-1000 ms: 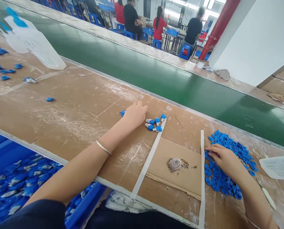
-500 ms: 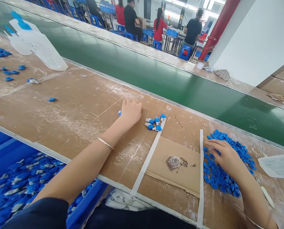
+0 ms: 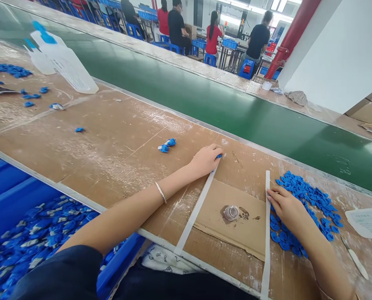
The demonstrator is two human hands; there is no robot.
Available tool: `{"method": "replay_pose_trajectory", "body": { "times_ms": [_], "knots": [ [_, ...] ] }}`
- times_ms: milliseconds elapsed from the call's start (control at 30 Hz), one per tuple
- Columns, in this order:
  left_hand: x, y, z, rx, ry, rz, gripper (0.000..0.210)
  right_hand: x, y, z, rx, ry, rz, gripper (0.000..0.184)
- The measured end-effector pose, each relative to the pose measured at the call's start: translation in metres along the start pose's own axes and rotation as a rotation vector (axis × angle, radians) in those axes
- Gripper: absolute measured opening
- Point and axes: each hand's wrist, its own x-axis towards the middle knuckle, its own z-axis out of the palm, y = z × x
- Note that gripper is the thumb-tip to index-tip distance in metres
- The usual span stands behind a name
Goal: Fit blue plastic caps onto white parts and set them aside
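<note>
My left hand (image 3: 207,159) is curled over a small group of blue-and-white pieces by the top of the left tape strip (image 3: 201,200). A blue piece (image 3: 219,156) shows at its fingertips; the palm hides the others. Two more blue-and-white pieces (image 3: 167,146) lie to its left. My right hand (image 3: 287,208) has its fingers drawn together at the right tape strip (image 3: 267,233), beside a pile of flat blue pieces (image 3: 310,196). Whatever is in those fingers is too small or hidden to name. Between the hands, a small clear cup (image 3: 231,213) stands on a cardboard sheet (image 3: 217,229).
Beyond the table runs a green conveyor belt (image 3: 188,100). White bottles with blue tops (image 3: 70,62) lie at the left, and a white-handled knife (image 3: 356,260) at the right. A blue bin (image 3: 42,233) full of blue-and-white pieces stands below the table edge. People sit farther back.
My left hand has moved right, from the pair of blue-and-white pieces onto the group by the tape. My right hand has drawn slightly back from the pile, its fingers closing together. The view has shifted slightly.
</note>
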Motion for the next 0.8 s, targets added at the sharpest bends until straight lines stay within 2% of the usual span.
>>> {"method": "replay_pose_trajectory", "body": {
  "times_ms": [100, 200, 333, 400, 567, 667, 800],
  "knots": [
    [-0.005, 0.001, -0.005, -0.235, 0.134, 0.05, 0.023, -0.001, 0.002, -0.009, 0.002, 0.005, 0.023, 0.039],
    [-0.011, 0.005, -0.009, -0.597, 0.198, -0.026, 0.024, -0.002, 0.007, -0.016, 0.036, -0.008, -0.045, 0.035],
    [-0.019, 0.012, -0.012, -1.179, 0.07, -0.196, 0.03, -0.003, 0.011, -0.013, 0.068, -0.041, -0.122, 0.038],
    [-0.022, 0.016, -0.012, -1.36, 0.018, -0.232, 0.03, -0.004, 0.01, -0.009, 0.071, -0.043, -0.117, 0.038],
    [-0.028, 0.028, -0.013, -1.59, -0.059, -0.279, 0.026, -0.007, 0.012, -0.004, 0.072, -0.033, -0.109, 0.037],
    [-0.03, 0.033, -0.013, -1.711, -0.132, -0.342, 0.028, -0.005, 0.009, -0.011, 0.07, -0.008, -0.108, 0.036],
    [-0.032, 0.037, -0.01, -1.801, -0.199, -0.383, 0.033, 0.009, -0.026, -0.035, 0.198, 0.065, -0.095, 0.026]
  ]
}}
